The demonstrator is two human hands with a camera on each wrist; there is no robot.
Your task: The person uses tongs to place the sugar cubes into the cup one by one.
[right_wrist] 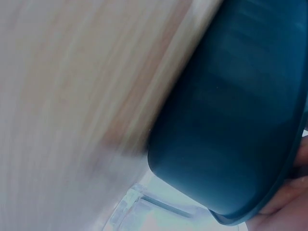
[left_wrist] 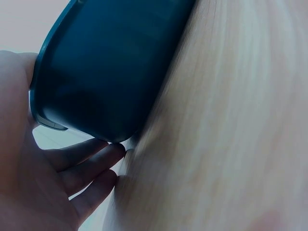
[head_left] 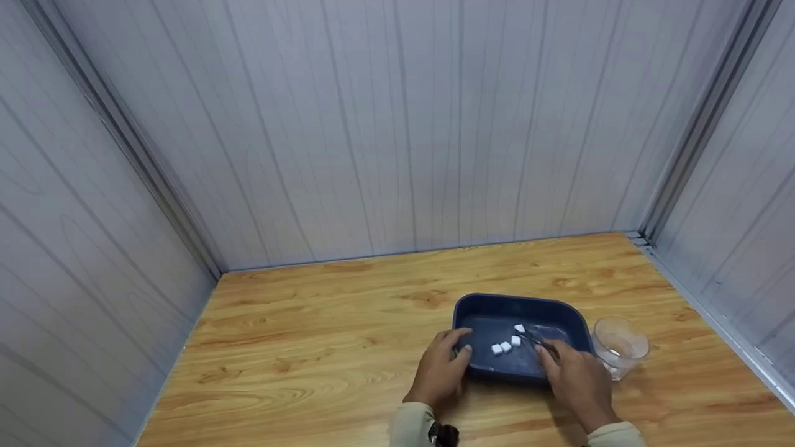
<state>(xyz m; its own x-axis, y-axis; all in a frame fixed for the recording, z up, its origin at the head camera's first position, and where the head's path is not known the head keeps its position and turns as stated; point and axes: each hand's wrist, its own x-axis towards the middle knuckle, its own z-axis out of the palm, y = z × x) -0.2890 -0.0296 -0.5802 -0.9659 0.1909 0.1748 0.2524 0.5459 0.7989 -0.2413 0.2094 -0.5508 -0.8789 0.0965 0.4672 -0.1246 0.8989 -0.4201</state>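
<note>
A dark blue tray (head_left: 487,323) lies on the table with several small white cubes (head_left: 497,349) in it. My left hand (head_left: 440,369) holds the tray's left edge; in the left wrist view its lower fingers (left_wrist: 89,185) touch the tray's outer wall. Between thumb and fingers, my right hand (head_left: 581,379) pinches dark tweezers (head_left: 533,337) over the tray's right side. Their tips reach a white cube (head_left: 519,328) at the far end of the group; whether they grip it cannot be made out. In the right wrist view, the tray wall (right_wrist: 226,120) hides the tweezers.
A clear cup (head_left: 621,341) stands just right of the tray, close to my right hand, with some whitish contents low inside. The wood-grain table (head_left: 298,347) stretches left. Pale panel walls (head_left: 372,124) close off the back and both sides.
</note>
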